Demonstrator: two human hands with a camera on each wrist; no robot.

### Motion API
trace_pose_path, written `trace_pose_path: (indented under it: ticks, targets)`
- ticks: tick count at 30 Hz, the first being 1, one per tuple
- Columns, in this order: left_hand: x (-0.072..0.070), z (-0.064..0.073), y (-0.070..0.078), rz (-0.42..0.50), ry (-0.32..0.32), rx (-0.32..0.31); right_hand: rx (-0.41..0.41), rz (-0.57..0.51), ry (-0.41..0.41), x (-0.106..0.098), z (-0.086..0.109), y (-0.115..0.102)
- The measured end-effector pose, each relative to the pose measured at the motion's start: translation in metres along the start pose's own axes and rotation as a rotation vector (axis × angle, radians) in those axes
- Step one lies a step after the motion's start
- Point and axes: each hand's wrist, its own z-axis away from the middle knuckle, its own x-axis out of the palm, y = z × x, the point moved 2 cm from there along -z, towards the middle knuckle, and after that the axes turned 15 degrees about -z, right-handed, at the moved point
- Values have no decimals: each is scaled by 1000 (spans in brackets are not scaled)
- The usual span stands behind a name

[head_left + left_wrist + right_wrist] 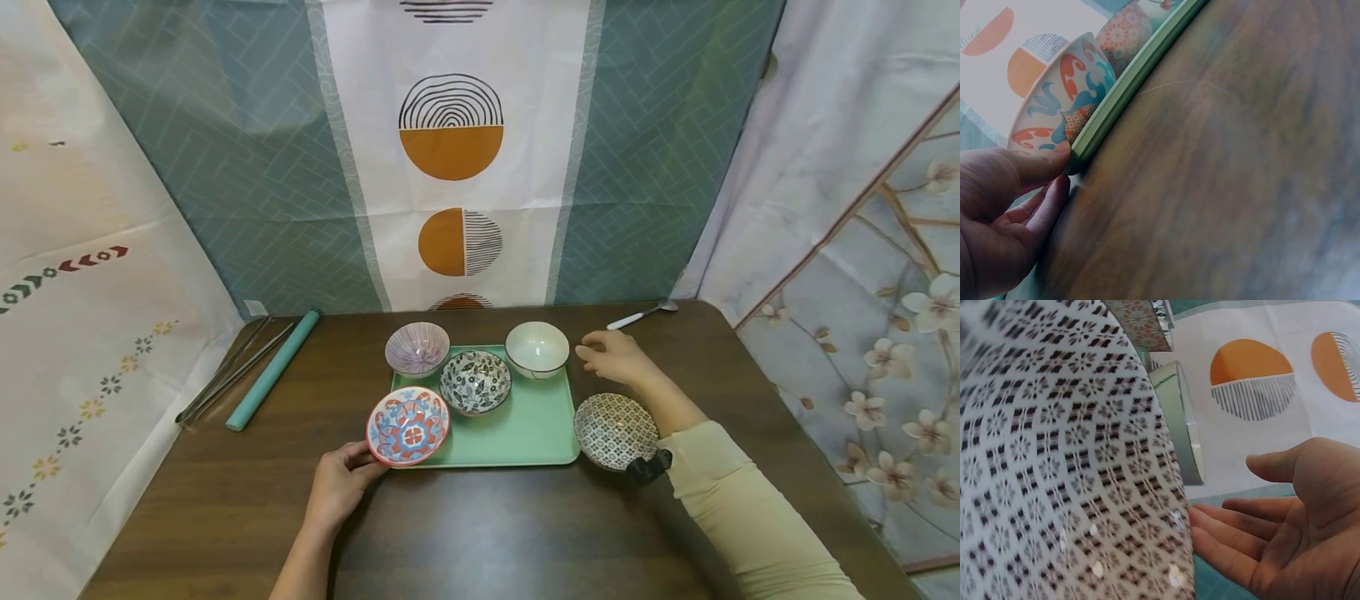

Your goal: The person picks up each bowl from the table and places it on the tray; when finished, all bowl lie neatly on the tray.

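Observation:
My left hand [343, 490] pinches the near left corner of a mint green tray [536, 421], thumb over the rim [1107, 111] and fingers below. Right above that corner sits a red and blue patterned bowl [408, 427]. A black and white leaf-patterned bowl [475, 382] stands beside it on the tray. My right hand [617, 357], fingers spread and holding nothing, is just right of a white bowl [537, 348] at the tray's far right corner. Under my right wrist, a brown-and-white patterned bowl [611, 427] stands at the tray's right edge; it fills much of the right wrist view.
A purple striped bowl [417, 350] stands at the tray's far left corner. Metal tongs [232, 375] and a teal roll [273, 371] lie at the left of the wooden table [480, 533]. A white-handled utensil [633, 318] lies near the back edge, before the hanging cloth.

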Motion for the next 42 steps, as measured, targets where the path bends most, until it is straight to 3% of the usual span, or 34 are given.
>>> trace_pose_path:
  ticks: [4,12,28,37,42]
  targets:
    - [-1,0,-1,-4,2,-9,-61,86,40,-8,10,0]
    - [0,1,0,16,2,-4,-166,63,152,-21,35,17]
    - [0,1,1,-14,3,-15,-224,98,124,-18,71,72]
    - [1,1,2,-1,1,-18,-227,146,206,-13,85,78]
    - [0,1,1,-10,-4,-23,-251,133,200,-15,89,80]
